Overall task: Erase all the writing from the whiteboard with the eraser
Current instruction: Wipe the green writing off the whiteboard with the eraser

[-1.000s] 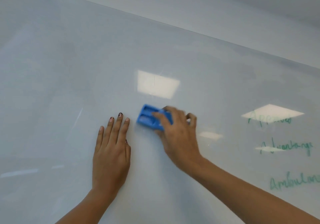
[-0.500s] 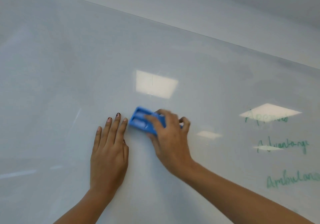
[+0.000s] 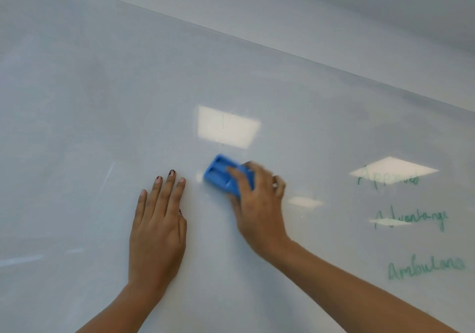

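Note:
A large whiteboard fills the view. My right hand grips a blue eraser and presses it flat against the board near the middle; hand and eraser are blurred. My left hand lies flat on the board just left of the eraser, fingers straight and together. Three words in green marker are at the right: a faint top one, "Advantage" and, at the right edge, "Ambulance". The board around the eraser shows no writing.
The board's top edge runs diagonally, with grey wall above it. Bright reflections of ceiling lights sit on the board above the eraser and over the top green word.
The eraser in my right hand slid left towards my left hand, then back to the right and slightly up. My left hand has stayed flat in the same place.

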